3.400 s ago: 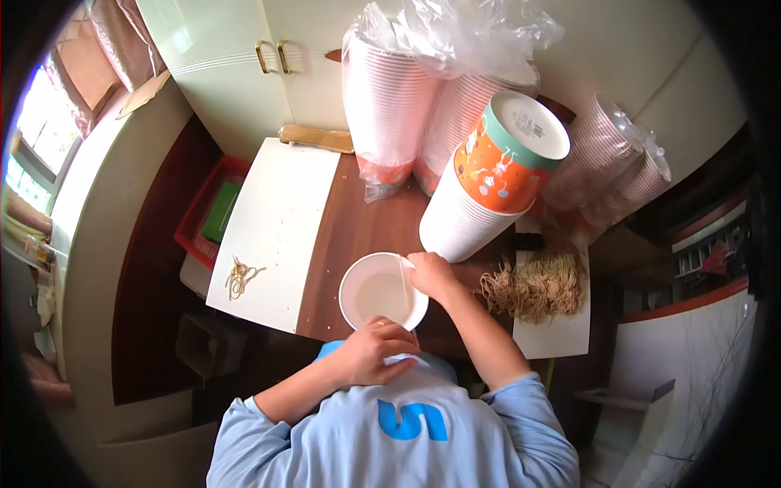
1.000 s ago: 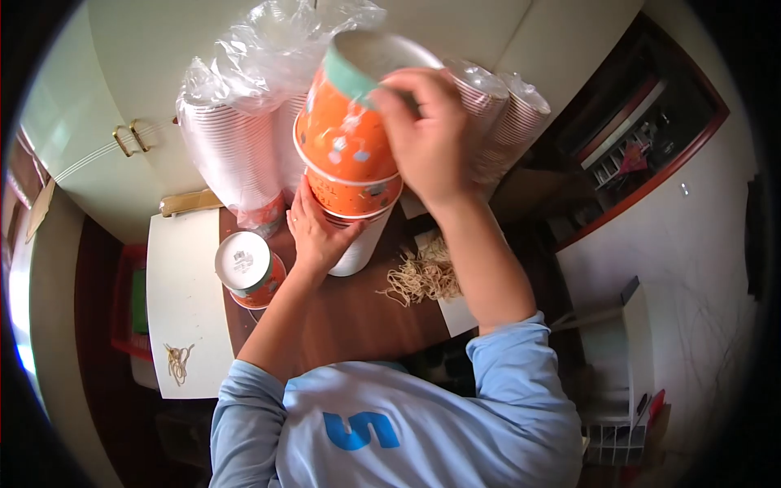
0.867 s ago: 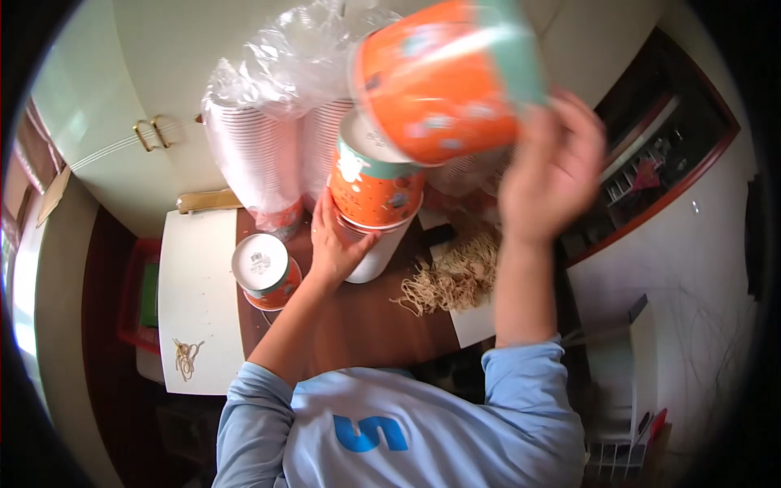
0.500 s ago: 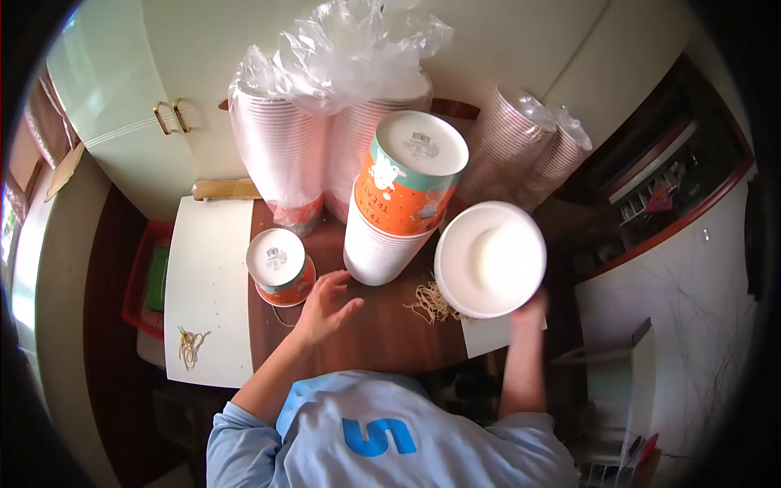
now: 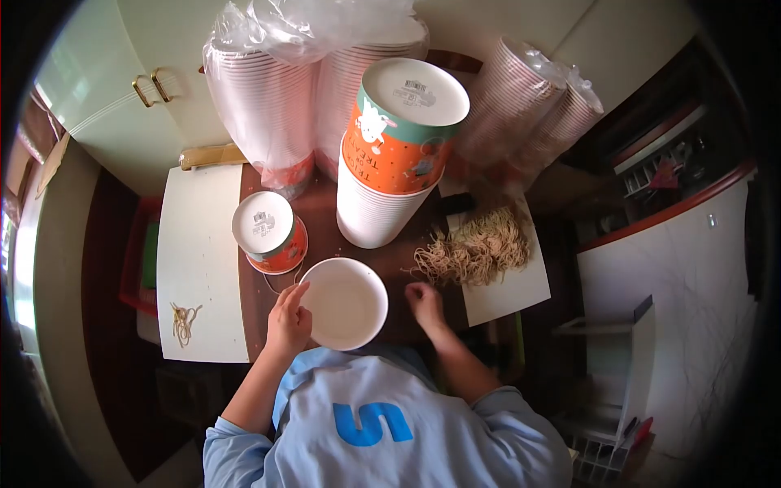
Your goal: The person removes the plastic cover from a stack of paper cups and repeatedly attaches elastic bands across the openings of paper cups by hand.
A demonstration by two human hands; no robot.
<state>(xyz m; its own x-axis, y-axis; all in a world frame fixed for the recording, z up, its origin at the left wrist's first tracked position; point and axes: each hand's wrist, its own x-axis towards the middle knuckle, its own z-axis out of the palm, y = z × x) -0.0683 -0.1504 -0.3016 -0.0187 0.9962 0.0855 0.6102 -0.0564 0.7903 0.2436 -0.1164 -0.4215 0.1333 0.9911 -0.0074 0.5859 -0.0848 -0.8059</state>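
A white paper bucket (image 5: 345, 305) stands mouth up on the brown table close to my body. My left hand (image 5: 290, 321) is at its left rim, with the fingers along the edge and the thumb by the wall. To the bucket's right, apart from it, my right hand (image 5: 425, 305) is closed with curled fingers; whether a thin string is in them does not show. A heap of beige strings (image 5: 484, 248) lies just beyond that hand. Behind the bucket rises a tall upside-down stack of paper buckets (image 5: 399, 154), the top one orange and green. A shorter inverted stack (image 5: 268, 232) sits at left.
Plastic-wrapped bucket stacks (image 5: 264, 114) line the back, with more wrapped stacks (image 5: 512, 106) at back right. A few loose strings (image 5: 184, 324) lie on the white board (image 5: 203, 252) at left. A dark object (image 5: 460, 203) rests behind the string heap.
The white bucket has moved from my right hand on the right to the table before me. My left hand has come to its rim. My right hand has moved left, uncovering the string heap.
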